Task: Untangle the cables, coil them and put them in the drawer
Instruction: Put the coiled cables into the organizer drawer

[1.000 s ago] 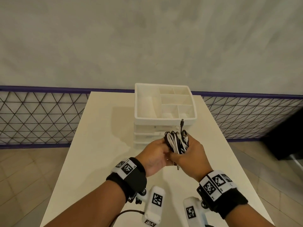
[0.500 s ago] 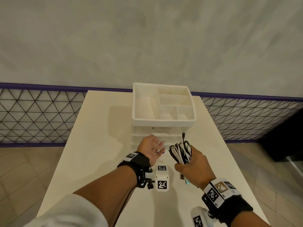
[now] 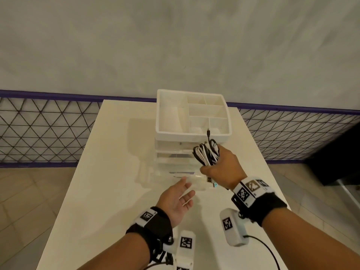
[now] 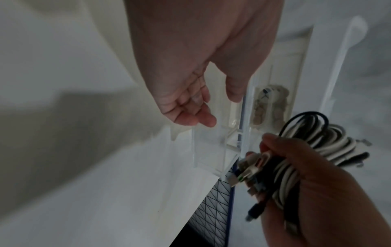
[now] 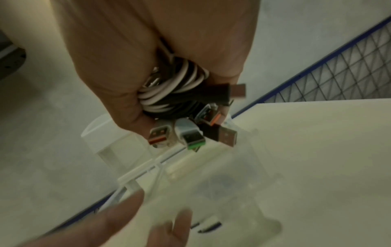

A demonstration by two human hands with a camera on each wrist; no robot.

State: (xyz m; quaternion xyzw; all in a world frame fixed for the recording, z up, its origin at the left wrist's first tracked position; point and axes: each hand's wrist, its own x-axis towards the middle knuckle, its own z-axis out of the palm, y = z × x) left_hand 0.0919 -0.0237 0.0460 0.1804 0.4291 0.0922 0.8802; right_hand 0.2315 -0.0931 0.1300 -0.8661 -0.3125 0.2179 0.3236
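My right hand (image 3: pixel 214 166) grips a coiled bundle of black and white cables (image 3: pixel 205 154), held just right of the white drawer organizer (image 3: pixel 192 135). Several USB plugs (image 5: pixel 190 135) hang from the bundle's lower end, above a clear drawer (image 3: pixel 181 172) that stands pulled out toward me from the organizer's lower part. My left hand (image 3: pixel 181 195) lies palm up at the drawer's front, fingers (image 4: pixel 190 115) loosely curved and holding nothing. The thumb (image 4: pixel 234 91) is beside the clear drawer's wall (image 4: pixel 211 150).
The organizer stands on a cream table (image 3: pixel 116 172), its open top tray split into compartments. A small pale object (image 4: pixel 268 103) shows behind clear plastic in another drawer. A mesh fence with a purple rail (image 3: pixel 48 131) runs behind the table. A dark object (image 3: pixel 335 158) sits on the floor, right.
One second ago both hands held the bundle. The left hand let go and reached to the organizer, and the clear drawer now stands pulled out. The right hand moved right with the cables.
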